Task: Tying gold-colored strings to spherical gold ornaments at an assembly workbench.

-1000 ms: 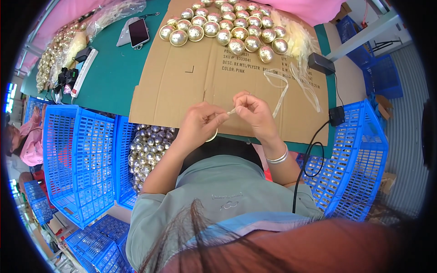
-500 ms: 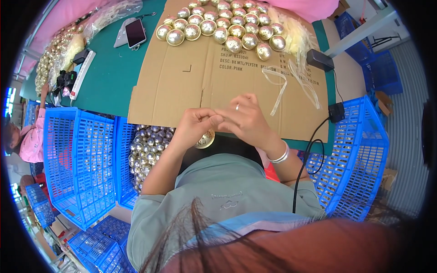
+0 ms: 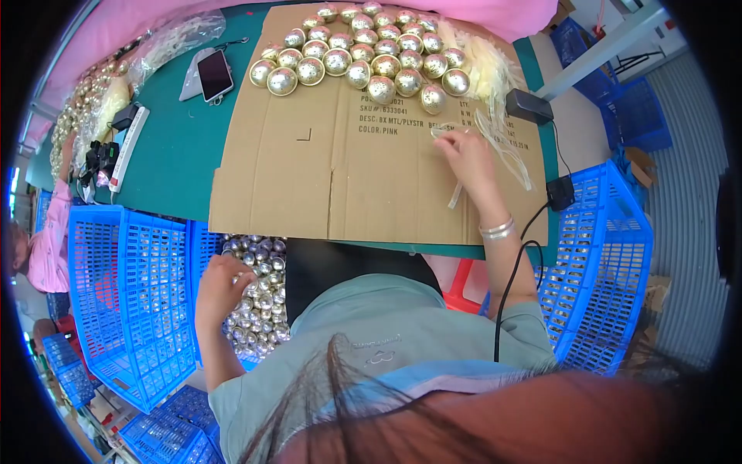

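Thirty-odd gold balls (image 3: 337,61) far on cardboard (image 3: 270,182), couple loose ribbons (image 3: 454,195) at right. Right hand (image 3: 470,161) outstretched, fingers bunched by ribbon, grip unclear. Left hand (image 3: 220,288) low over ball crate (image 3: 202,246), half-curled, can't tell if holding.

At the upper left of the frame, a phone (image 3: 215,76) lies partly over a grey pouch (image 3: 191,77); below and left of them sits a white power strip (image 3: 129,149). Pink cloth (image 3: 495,15) spans the top edge. At the upper right are a black adapter (image 3: 529,105), a grey post (image 3: 603,54) and a blue crate (image 3: 638,116). A black cable (image 3: 504,298) hangs right of centre, near a red stool (image 3: 461,290). A co-worker (image 3: 50,240) in pink shows at the left edge.
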The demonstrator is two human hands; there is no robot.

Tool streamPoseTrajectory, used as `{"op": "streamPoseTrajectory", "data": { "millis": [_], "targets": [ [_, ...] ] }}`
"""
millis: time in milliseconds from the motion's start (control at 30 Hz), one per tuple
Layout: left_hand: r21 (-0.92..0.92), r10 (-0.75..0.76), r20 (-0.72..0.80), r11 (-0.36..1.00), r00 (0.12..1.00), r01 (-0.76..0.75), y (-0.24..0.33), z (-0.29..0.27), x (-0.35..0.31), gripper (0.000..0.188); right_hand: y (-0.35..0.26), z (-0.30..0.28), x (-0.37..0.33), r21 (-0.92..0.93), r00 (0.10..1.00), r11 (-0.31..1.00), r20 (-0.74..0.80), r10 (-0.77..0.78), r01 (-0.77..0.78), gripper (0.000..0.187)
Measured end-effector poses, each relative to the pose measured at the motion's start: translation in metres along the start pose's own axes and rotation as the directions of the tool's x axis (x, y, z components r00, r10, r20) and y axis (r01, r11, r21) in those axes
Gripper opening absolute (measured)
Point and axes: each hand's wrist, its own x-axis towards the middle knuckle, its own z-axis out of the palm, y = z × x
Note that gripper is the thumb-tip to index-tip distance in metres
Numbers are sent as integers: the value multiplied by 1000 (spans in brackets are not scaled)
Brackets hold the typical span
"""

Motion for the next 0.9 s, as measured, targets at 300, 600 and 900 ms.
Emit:
{"op": "streamPoseTrajectory", "data": {
  "millis": [300,600,900],
  "targets": [
    [16,243,-482,963,842,-269,52,-20,155,46,17,34,12,159,984,981,160,83,-109,14],
    [319,207,-644,948,736,13,29,1,297,62,-46,-2,-19,752,932,574,358,57,-324,5],
    [-1000,85,31,5,996,30,77,44,164,32,-68,1,-10,866,932,386,361,-41,-319,10]
  ]
}}
